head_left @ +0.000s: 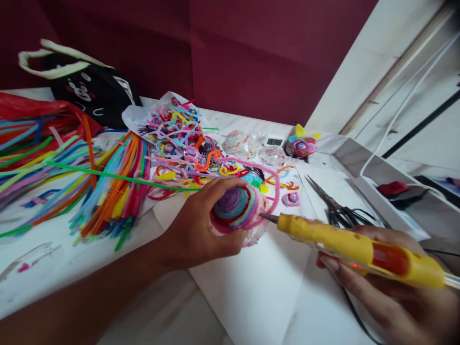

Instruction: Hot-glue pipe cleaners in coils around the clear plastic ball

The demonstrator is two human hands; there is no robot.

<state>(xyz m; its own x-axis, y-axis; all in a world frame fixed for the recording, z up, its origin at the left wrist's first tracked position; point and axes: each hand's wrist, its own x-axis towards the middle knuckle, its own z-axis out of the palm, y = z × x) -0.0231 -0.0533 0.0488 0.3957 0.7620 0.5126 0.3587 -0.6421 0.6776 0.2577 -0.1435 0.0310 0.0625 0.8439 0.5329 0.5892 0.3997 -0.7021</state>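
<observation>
My left hand (201,225) is closed around a ball (233,206) wound with spiral rings of pipe cleaner in purple, blue, red and pink. A loose pink pipe cleaner (276,184) loops off the ball's right side. In my right hand (388,282) is a yellow hot glue gun (345,244), a small red light glowing on its body. Its metal nozzle points left and meets the ball's right side, at the pink ring. A glue stick (452,281) sticks out of the gun's back end. My left palm hides part of the ball.
Bundles of coloured pipe cleaners (111,187) lie at left, with a heap of curled scraps (183,139) behind the ball. Black-handled scissors (332,201) rest at right. Clear domes (272,155), a small clock (274,141), a finished horned figure (303,143) and a black bag (93,91) stand behind.
</observation>
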